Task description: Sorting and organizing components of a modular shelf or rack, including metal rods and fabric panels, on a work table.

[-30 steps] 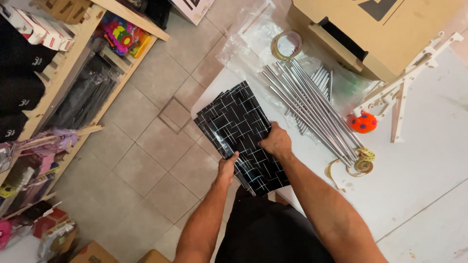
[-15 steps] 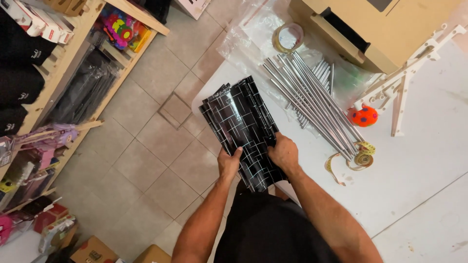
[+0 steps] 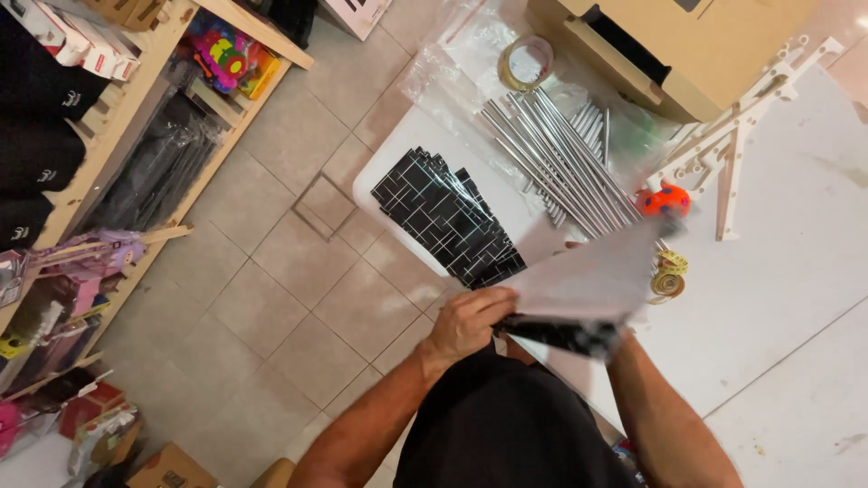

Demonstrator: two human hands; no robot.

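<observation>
Left hand (image 3: 466, 318) at lower centre of the frame, fingers clamped on a blurred pale sheet (image 3: 592, 280) lifted off the black patterned stack (image 3: 448, 219) on the white bench (image 3: 778, 298), right hand hidden behind the sheet, its fingers untellable, metal rods (image 3: 551, 158) above.

Your right hand hidden behind lifted panel (image 3: 588, 285), itself motion-blurred, lower centre. Cardboard box (image 3: 696, 45) cut by top edge. Shelf (image 3: 136, 99) cut at upper left, contents too small.
</observation>
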